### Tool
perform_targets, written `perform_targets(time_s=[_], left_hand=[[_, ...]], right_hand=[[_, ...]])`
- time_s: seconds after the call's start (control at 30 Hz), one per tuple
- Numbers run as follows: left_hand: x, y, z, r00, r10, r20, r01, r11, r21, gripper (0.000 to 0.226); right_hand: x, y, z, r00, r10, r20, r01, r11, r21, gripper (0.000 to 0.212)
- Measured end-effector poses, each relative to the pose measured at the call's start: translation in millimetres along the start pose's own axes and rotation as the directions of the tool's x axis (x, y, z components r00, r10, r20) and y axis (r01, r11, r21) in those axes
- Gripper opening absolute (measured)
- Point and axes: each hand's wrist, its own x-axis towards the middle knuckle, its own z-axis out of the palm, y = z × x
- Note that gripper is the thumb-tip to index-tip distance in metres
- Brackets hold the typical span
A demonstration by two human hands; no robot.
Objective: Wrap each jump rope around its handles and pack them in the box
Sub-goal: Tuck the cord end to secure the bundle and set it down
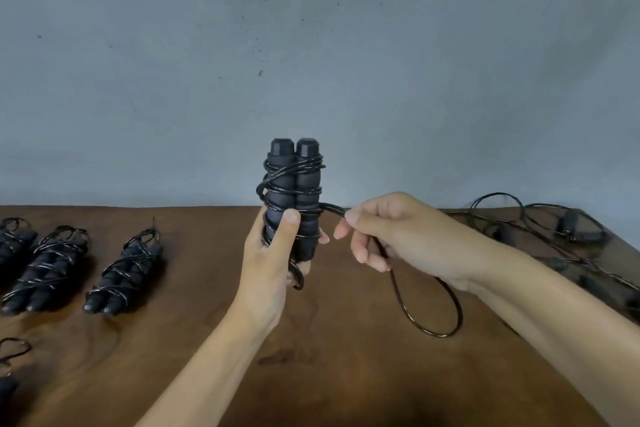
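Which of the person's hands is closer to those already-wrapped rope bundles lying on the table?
Left. The left hand, gripping the upright handles, is just right of the nearest wrapped bundle. The right hand pinches the loose rope farther right.

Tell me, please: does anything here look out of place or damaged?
Nothing looks damaged. The unwrapped ropes at the table's far right lie in a loose tangle, unlike the wrapped bundles on the left.

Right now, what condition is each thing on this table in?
Handles: upright, side by side, partly wrapped.
Cord: one loose loop left.
Left hand: grips the handles.
Right hand: pinches the cord.
Wrapped ropes: lying on the table.
Unwrapped ropes: tangled, far right.
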Motion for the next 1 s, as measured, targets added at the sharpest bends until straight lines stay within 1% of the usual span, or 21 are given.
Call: perform_targets(time_s=[0.13,0.23,0.27,0.37,0.43,0.5,0.6,0.63,0.7,0.77,0.87,0.93,1.0], left_hand=[[-1.2,-11.1,8.7,0.996,-0.031,-0.084,0.031,0.999,0.004,0.053],[-3.1,-18.2,13.8,0.994,-0.015,-0.109,0.02,0.999,0.039,0.048],[-3.6,-20.9,14.3,0.994,-0.008,-0.113,0.015,0.998,0.058,0.044],[-4.7,-25.1,15.6,0.995,0.035,-0.095,-0.023,0.992,0.121,0.022],[-5.3,-24.8,16.7,0.995,0.036,-0.093,-0.025,0.992,0.124,0.018],[-5.3,-25.5,16.6,0.995,0.009,-0.096,0.0,0.995,0.098,0.022],[-6.5,-29.8,16.5,0.995,-0.038,-0.092,0.046,0.996,0.082,0.036],[-7.5,-31.9,17.0,0.994,-0.067,-0.085,0.072,0.996,0.057,0.042],[-10.5,-36.9,17.5,0.991,-0.119,-0.058,0.119,0.993,0.007,0.06],[-12.4,-41.4,16.4,0.99,-0.138,-0.042,0.139,0.99,0.026,0.074],[-14.5,-42.4,15.7,0.987,-0.163,-0.001,0.163,0.983,0.086,0.085],[-15.2,-42.9,14.7,0.984,-0.179,0.026,0.175,0.978,0.113,0.088],[-16.2,-42.9,15.2,0.977,-0.21,0.046,0.205,0.974,0.095,0.089]], right_hand=[[-6.0,5.2,31.5,0.988,-0.017,-0.155,0.029,0.997,0.078,0.03],[-2.5,9.5,49.9,0.968,-0.011,-0.252,0.052,0.986,0.157,0.027],[-0.9,10.6,53.5,0.961,-0.006,-0.278,0.06,0.981,0.185,0.027],[3.5,14.0,56.6,0.939,0.025,-0.344,0.076,0.958,0.275,0.028],[3.3,17.5,60.3,0.929,0.039,-0.368,0.077,0.953,0.294,0.029],[1.1,21.6,70.3,0.92,0.024,-0.39,0.077,0.968,0.24,0.028],[-2.3,28.9,91.1,0.904,0.018,-0.428,0.058,0.985,0.162,0.028],[-2.6,30.9,96.4,0.898,0.022,-0.44,0.043,0.99,0.138,0.029],[-2.1,35.2,102.9,0.887,0.033,-0.46,0.015,0.995,0.1,0.032],[-0.8,39.1,105.2,0.892,0.065,-0.447,-0.018,0.994,0.108,0.039],[-0.6,44.0,105.1,0.911,0.122,-0.393,-0.063,0.985,0.159,0.051],[-1.7,47.2,104.7,0.91,0.139,-0.39,-0.073,0.981,0.18,0.054],[-2.5,48.7,104.2,0.895,0.148,-0.42,-0.094,0.985,0.147,0.053]])
